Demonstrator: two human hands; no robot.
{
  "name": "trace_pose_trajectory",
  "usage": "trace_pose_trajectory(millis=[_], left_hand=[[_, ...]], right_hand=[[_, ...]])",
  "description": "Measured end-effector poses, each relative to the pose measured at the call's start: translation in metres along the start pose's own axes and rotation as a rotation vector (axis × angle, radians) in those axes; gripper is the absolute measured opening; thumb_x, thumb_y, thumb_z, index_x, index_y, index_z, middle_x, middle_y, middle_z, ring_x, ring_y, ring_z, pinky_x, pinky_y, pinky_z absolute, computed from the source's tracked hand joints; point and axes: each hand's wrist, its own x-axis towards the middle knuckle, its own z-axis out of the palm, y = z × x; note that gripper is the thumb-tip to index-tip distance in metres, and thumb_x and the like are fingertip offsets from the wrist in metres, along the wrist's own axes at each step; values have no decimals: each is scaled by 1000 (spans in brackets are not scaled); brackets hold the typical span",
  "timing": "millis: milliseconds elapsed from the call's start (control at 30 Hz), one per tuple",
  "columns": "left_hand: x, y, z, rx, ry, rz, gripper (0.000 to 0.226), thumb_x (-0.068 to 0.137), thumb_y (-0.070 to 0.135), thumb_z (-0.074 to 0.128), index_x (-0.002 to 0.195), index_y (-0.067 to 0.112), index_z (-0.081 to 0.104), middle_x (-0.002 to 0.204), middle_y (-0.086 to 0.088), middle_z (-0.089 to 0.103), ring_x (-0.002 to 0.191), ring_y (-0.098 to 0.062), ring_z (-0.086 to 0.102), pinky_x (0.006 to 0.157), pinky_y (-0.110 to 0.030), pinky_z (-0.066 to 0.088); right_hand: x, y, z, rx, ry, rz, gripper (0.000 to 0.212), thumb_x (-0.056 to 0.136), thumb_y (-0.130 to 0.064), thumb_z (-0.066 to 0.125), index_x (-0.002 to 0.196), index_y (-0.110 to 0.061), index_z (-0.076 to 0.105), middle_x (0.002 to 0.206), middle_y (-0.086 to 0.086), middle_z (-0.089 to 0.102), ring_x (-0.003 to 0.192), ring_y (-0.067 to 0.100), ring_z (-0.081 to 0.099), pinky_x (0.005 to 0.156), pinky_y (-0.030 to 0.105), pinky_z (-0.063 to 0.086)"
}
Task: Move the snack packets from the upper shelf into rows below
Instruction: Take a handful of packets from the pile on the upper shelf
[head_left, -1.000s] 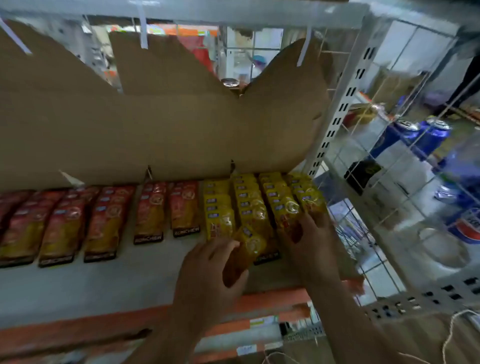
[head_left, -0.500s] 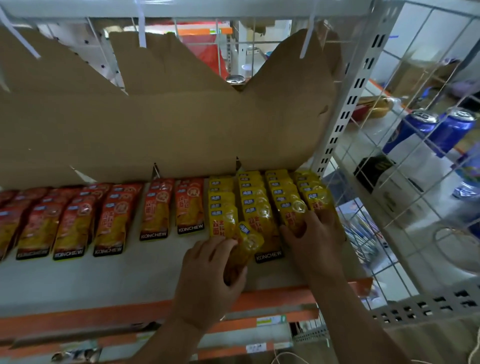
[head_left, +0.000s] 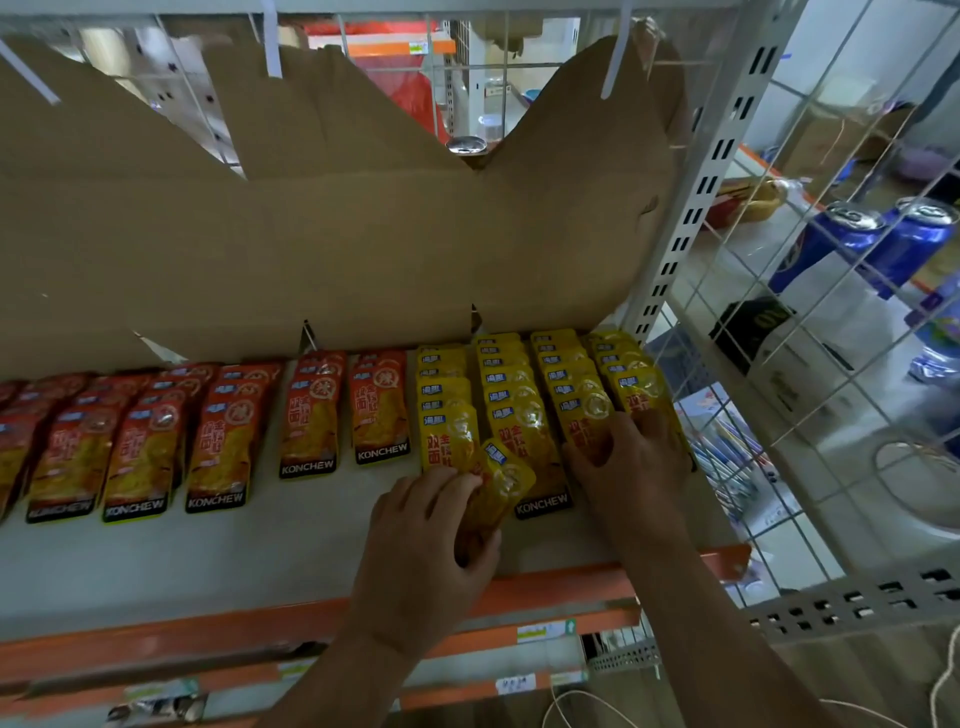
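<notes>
Yellow packet (head_left: 501, 480) in pinch of left hand (head_left: 421, 561), long axis front-to-back, label end away; right hand (head_left: 631, 467) flat on rows (head_left: 519, 395).

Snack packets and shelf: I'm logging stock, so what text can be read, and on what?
"KONCHEW": bottom band of the red packets.
"KONCHEW": bottom band of a yellow packet.
Chinese print on packet fronts: too blurred to quote.
Shelf-edge tags and blue cans: unreadable.
</notes>
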Motion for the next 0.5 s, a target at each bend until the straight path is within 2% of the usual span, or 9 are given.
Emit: trace_pose_trajectory(millis=[500], left_hand=[[0,0,0,10,14,5,47,87,47,71,124,20,65,124,4,60,111,-20,57,93,-38,49]], right_hand=[[-2,-2,-6,20,-28,8,48,78,-58,75,103,-18,63,114,8,57,108,38,56,96,56,46]])
